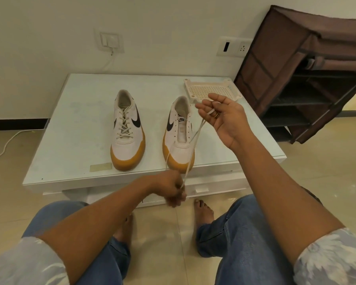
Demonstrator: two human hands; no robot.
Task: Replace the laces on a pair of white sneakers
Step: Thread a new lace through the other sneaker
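Note:
Two white sneakers with tan soles stand on a low white table (70, 124), toes toward me. The left sneaker (126, 128) is fully laced. The right sneaker (179, 134) has empty eyelets except at the toe end, where a cream lace (195, 138) comes out. My right hand (222, 118) is raised beside that shoe, palm up, with the lace draped over its curled fingers. From there the lace runs down to my left hand (173, 189), which pinches it in front of the table's near edge.
A cream perforated tray (210, 88) lies at the table's back right. A brown fabric shoe rack (308, 75) stands to the right. Wall sockets and a white cable (6, 145) are at the left. My knees and bare feet are under the hands.

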